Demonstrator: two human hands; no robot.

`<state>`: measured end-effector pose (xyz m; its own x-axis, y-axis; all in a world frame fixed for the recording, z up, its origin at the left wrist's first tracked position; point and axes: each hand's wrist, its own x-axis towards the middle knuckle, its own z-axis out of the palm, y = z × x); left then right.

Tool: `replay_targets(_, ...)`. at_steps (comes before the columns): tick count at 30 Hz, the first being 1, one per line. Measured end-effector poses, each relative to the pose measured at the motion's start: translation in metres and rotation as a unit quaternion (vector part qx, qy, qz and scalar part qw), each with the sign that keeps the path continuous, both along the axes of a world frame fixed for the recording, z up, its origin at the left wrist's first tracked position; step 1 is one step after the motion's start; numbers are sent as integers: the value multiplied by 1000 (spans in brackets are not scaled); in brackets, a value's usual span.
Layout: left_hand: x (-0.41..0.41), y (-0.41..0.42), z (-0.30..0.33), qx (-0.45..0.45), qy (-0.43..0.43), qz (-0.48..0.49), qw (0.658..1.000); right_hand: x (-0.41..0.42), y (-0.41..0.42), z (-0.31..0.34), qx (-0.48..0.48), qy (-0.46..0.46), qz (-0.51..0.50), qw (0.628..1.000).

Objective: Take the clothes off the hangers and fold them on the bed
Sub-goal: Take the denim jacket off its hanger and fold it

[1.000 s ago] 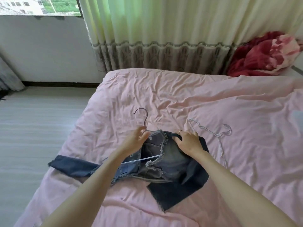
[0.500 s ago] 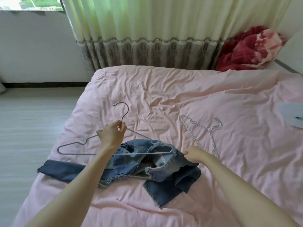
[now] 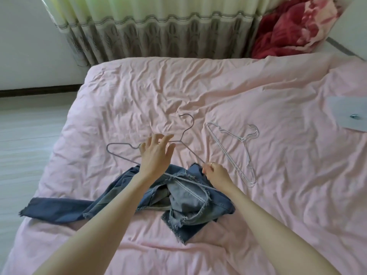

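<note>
A crumpled blue denim garment [image 3: 190,201] with frayed edges lies on the pink bed [image 3: 139,86], one strip trailing left toward the bed's edge. A grey wire hanger [image 3: 119,145] lies flat just beyond it, its bottom bar still crossing the denim's top. My left hand [image 3: 156,153] hovers over the hanger's middle with fingers spread and straight, gripping nothing. My right hand [image 3: 215,172] has curled fingers pinching the denim's upper right edge, right where the hanger's wire passes under them.
Several white wire hangers [image 3: 234,153] lie stacked to the right of my hands. A red blanket [image 3: 294,28] is bunched at the far right corner by the curtain [image 3: 158,32]. A pale grey flat item [image 3: 347,114] sits at the right edge. Floor lies left.
The grey hanger has come out of the denim and moved forward onto the sheet. My left hand has let go of it and spread its fingers. My right hand stays on the denim.
</note>
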<state>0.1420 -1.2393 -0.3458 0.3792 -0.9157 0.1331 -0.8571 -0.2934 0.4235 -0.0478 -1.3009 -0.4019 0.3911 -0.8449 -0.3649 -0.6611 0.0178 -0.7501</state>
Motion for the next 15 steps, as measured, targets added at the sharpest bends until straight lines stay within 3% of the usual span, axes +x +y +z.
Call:
replay_targets(3,-4,-15,-24,8,19,-25,999,-25,-34,-28,13,5,-117,993)
replay_targets(6,-6,-25,-54,74,40,-48,995,-45,-76,-59,15,29,-205,978)
replay_targets(15,-4,-34,-154,239,32,-43,969,-80,-148,-153,43,104,-330,937)
